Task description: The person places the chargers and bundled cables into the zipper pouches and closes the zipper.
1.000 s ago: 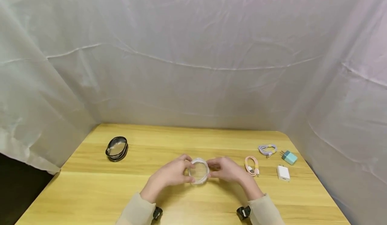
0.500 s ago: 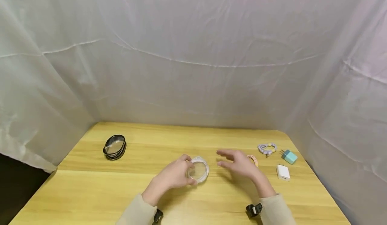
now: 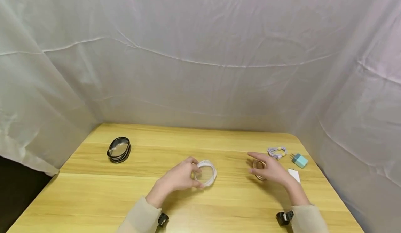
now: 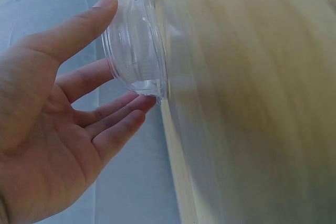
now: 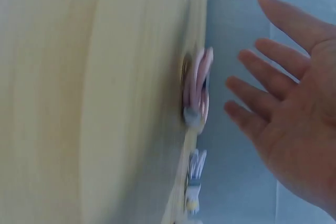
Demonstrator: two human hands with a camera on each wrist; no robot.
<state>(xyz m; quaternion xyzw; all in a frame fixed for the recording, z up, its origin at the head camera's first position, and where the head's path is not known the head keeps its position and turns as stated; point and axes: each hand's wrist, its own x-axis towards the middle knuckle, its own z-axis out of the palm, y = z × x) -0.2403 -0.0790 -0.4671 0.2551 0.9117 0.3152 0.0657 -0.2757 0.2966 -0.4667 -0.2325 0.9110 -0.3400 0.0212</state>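
A clear round zip pouch point(image 3: 214, 175) with white trim sits on the wooden table in front of me. My left hand point(image 3: 179, 176) holds its left side, the thumb at the near edge and the fingers toward the far edge. In the left wrist view, the thumb touches the pouch's point(image 4: 134, 45) rim while fingers lie along its side. To the right, my right hand point(image 3: 272, 169) hovers over a coiled pink cable point(image 5: 197, 87), partly covering it in the head view. The right wrist view has those fingers spread and apart from the cable.
A coiled lavender cable point(image 3: 277, 152), a teal plug charger point(image 3: 300, 160) and a white charger point(image 3: 293, 175) lie at the right. A clear case with black trim point(image 3: 126, 153) stands at the far left. Grey fabric point(image 3: 200, 87) hangs behind and beside the table point(image 3: 175, 142).
My right hand has left the clear pouch and moved right to over the pink cable. My left hand has stayed at the pouch.
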